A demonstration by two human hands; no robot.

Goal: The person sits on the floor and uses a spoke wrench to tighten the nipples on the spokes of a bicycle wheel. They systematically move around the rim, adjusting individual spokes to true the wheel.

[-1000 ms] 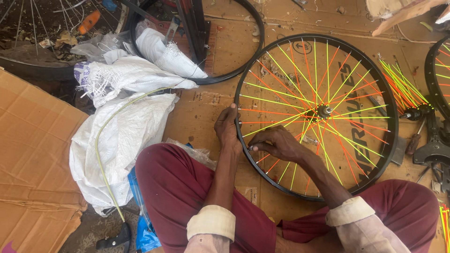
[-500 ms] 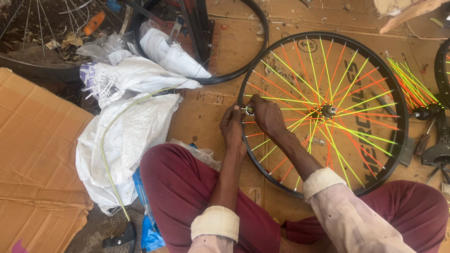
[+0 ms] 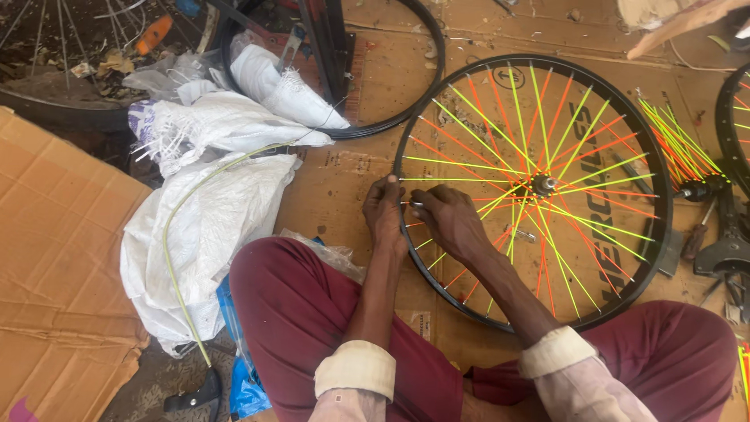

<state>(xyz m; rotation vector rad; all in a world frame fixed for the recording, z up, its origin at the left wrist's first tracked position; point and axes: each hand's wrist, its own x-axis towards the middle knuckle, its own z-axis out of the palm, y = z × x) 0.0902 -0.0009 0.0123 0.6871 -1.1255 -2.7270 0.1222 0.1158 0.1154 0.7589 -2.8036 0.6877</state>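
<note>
A bicycle wheel with a black rim (image 3: 660, 195) and orange and yellow spokes lies flat on cardboard in front of me, its hub (image 3: 543, 185) at the centre. My left hand (image 3: 384, 211) grips the rim at its left edge. My right hand (image 3: 447, 217) reaches across from inside the rim and pinches a small metal part at the end of a spoke, right beside the left hand. Both hands meet at the same spot on the rim.
White woven sacks (image 3: 207, 211) lie to the left with a yellow-green cable (image 3: 168, 258). A second black rim (image 3: 391, 117) lies behind, another wheel (image 3: 738, 117) at the right edge. Loose spokes (image 3: 672, 144) and tools (image 3: 726, 250) lie right. Cardboard (image 3: 55, 266) covers the left.
My right hand moved up from the lower spokes to the rim's left edge and now works beside the left hand. The view has shifted slightly.
</note>
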